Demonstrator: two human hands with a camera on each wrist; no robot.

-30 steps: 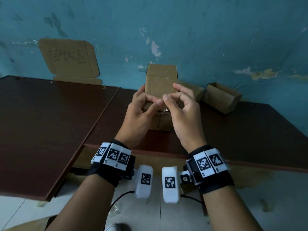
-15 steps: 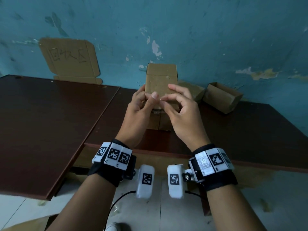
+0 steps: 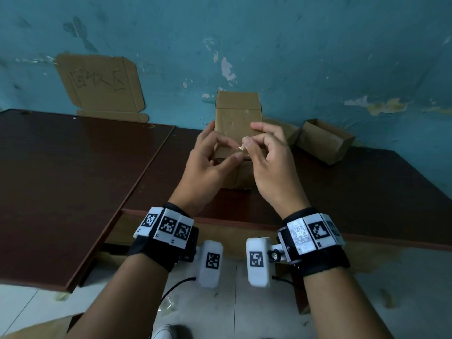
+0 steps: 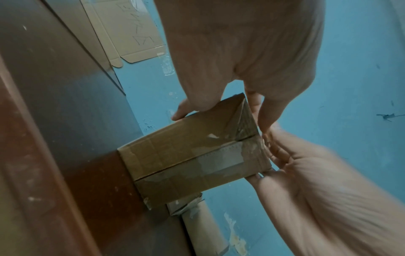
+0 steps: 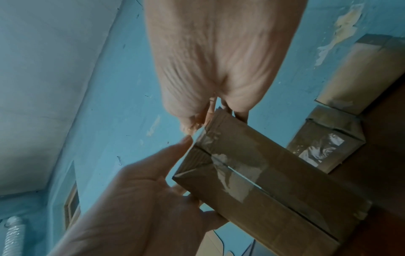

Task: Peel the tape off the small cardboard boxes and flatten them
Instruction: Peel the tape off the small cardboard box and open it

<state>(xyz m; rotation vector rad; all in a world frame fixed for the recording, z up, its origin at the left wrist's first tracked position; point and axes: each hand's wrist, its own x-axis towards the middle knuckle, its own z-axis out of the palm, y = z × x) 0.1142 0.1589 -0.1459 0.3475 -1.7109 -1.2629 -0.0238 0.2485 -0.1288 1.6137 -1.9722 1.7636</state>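
Currently:
bench (image 3: 367, 192): carries upright box (image 3: 237, 116), near the wall
hands: left hand (image 3: 205, 165) and right hand (image 3: 271, 167) pinch tape tab (image 3: 242, 148) together
advice: probably pull low along seam, steady the box

3 boxes (image 3: 236, 113), 2 hands (image 3: 205, 165), 2 tables (image 3: 61, 179).
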